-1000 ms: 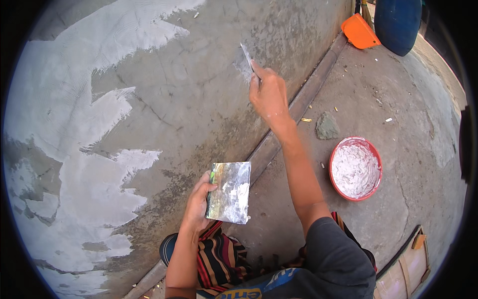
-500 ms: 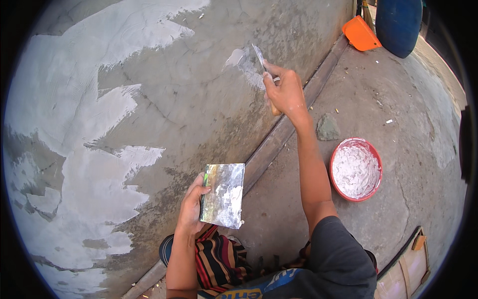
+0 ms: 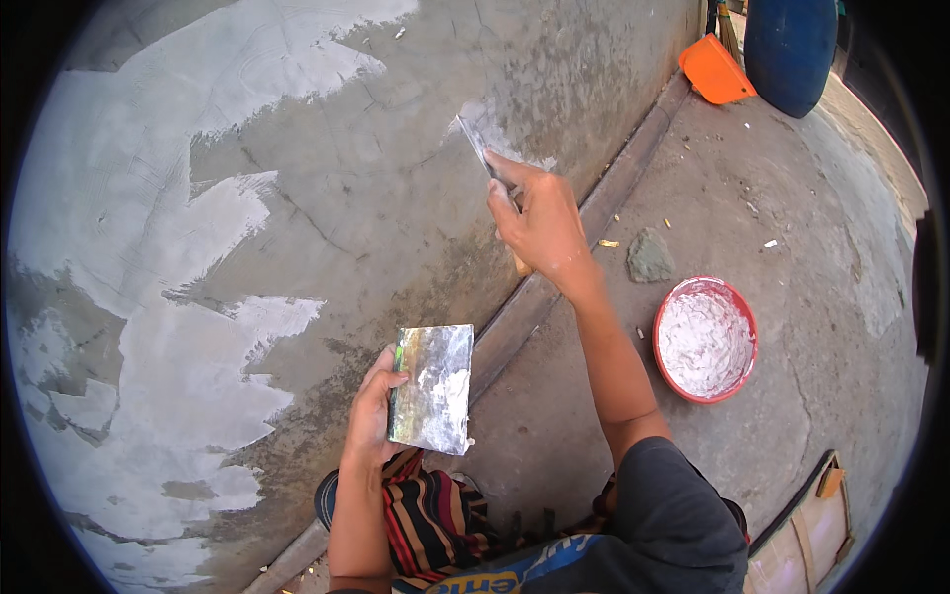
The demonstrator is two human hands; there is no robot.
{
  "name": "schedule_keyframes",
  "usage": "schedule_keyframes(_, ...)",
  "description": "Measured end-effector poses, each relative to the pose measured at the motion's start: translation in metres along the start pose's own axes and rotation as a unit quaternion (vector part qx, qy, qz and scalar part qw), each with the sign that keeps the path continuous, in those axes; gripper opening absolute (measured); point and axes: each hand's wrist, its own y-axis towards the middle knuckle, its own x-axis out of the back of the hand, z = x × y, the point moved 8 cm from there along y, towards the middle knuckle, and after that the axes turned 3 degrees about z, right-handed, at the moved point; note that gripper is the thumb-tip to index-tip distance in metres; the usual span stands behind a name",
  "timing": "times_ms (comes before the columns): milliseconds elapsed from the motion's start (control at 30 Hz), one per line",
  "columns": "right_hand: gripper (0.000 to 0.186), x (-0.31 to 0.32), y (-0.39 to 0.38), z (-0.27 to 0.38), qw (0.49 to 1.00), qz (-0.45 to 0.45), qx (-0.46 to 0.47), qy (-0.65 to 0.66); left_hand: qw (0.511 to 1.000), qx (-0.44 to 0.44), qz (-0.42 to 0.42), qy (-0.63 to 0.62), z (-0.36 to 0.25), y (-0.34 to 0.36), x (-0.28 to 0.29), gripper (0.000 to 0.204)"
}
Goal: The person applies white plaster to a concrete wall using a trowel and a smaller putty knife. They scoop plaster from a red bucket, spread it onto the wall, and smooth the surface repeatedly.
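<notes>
My right hand (image 3: 539, 218) is closed around a putty knife (image 3: 473, 139), its thin metal blade lying against the grey wall (image 3: 366, 188). Part of its wooden handle shows below my palm. A small smear of white putty (image 3: 539, 161) is on the wall beside my fingers. My left hand (image 3: 371, 411) grips a flat rectangular board (image 3: 432, 386) by its left edge, thumb on top. White putty streaks and clumps cover the board's face, mostly on its right half. On the ground to my right stands a red bowl (image 3: 755, 342) holding whitish putty (image 3: 705, 335).
Broad white putty patches (image 3: 188, 346) cover the wall's left side. A ledge (image 3: 534, 302) runs along the wall's foot. On the ground are a stone (image 3: 650, 255), an orange dustpan (image 3: 714, 71) and a blue barrel (image 3: 789, 49). A framed panel (image 3: 807, 530) lies at lower right.
My right hand has drawn the putty knife left and down along the wall, and the blade now leans further left. My left hand and the board have shifted slightly left.
</notes>
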Motion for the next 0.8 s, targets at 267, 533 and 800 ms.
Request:
schedule_keyframes(267, 0.039, -0.071, -0.022, -0.022, 0.991, -0.074, 0.106, -0.038, 1.000, -0.003, 0.021, 0.008, -0.002, 0.005, -0.003, 0.054)
schedule_keyframes(533, 0.042, 0.009, 0.009, -0.020, 0.999, -0.029, 0.021, 0.010, 1.000, -0.003, 0.029, 0.008, -0.002, -0.001, -0.004, 0.053)
schedule_keyframes(800, 0.042, -0.023, 0.000, 0.010, 0.995, 0.053, 0.009, -0.085, 0.999, -0.010, 0.038, -0.001, -0.006, -0.002, -0.003, 0.053)
